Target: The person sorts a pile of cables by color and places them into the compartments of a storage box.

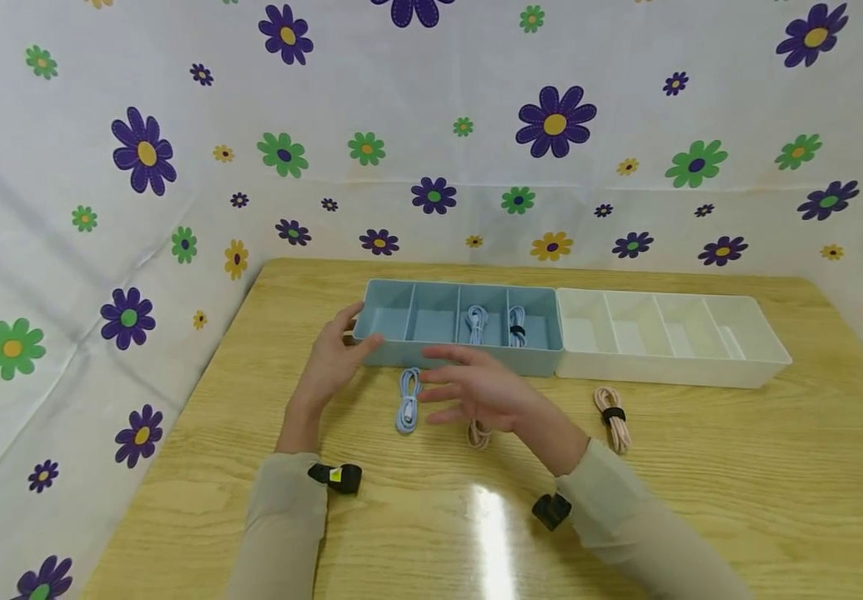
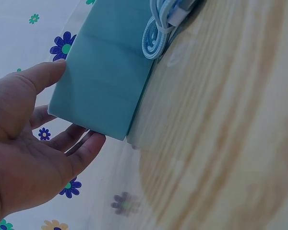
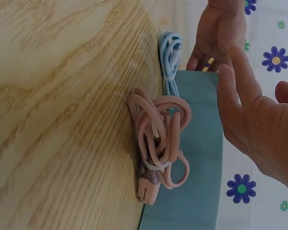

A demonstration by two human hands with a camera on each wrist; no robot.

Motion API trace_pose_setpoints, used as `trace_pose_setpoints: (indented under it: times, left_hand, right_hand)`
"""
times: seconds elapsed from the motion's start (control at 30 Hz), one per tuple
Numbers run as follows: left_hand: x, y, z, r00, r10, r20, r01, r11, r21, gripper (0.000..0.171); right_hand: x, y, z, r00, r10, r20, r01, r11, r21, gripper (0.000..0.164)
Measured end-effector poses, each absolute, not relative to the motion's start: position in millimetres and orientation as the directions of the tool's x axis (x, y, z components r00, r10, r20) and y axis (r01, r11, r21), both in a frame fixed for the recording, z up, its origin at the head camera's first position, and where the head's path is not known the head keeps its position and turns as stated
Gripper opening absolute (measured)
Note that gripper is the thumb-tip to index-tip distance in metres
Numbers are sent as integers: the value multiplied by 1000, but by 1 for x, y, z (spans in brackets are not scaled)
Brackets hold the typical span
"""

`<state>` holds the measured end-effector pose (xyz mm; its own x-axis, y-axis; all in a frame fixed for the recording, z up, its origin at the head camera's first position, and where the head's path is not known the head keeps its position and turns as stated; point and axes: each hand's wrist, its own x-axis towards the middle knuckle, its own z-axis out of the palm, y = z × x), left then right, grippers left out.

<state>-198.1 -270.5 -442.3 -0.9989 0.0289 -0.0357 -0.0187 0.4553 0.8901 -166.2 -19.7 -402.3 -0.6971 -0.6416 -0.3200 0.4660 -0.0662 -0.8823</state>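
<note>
My left hand (image 1: 328,360) holds the left end of a blue divided box (image 1: 487,358), thumb at the front rim and fingers against the end wall. In the left wrist view, the fingertips (image 2: 93,143) meet the box's lower end edge. Coiled light-blue cables (image 1: 477,322) lie in the two right compartments, one with a black strap. My right hand (image 1: 485,390) hovers in front of the box, fingers spread, holding nothing. Partly hidden below it is a coiled pink cable (image 3: 158,129) with a pale tie. A blue cable coil (image 1: 407,404) lies on the table between the hands.
A white divided box (image 1: 671,371) stands end to end with the blue one, on its right. Another pink cable coil (image 1: 614,421) with a black strap lies before it on the wooden table (image 1: 701,483). Flower-patterned cloth (image 1: 461,158) hangs behind and beside the table.
</note>
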Motion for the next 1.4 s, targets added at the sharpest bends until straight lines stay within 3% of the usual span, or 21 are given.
trace_pose_setpoints:
  times: [0.43,0.67,1.0,1.4]
  left_hand:
    - [-198,-272,-445,-999,37,-14,4,444,896,69]
    - [-200,-272,-446,-999,36,-11,6,443,896,68]
    - [-198,-272,-444,-999,36,-25,-6,441,897,69]
    - [-198,-273,-445,-999,42,-5,14,443,896,68]
  right_hand:
    - [-177,-40,-408,-731,-571,-374,401,85,-912,54]
    - [-179,-49,-416,-736,-570,-365,289,222,-931,57]
    - [-182,-62,-423,-738,-540,-404,147,455,-878,49]
    - [-181,-77,-427,-779,-498,-381,21,587,-810,51]
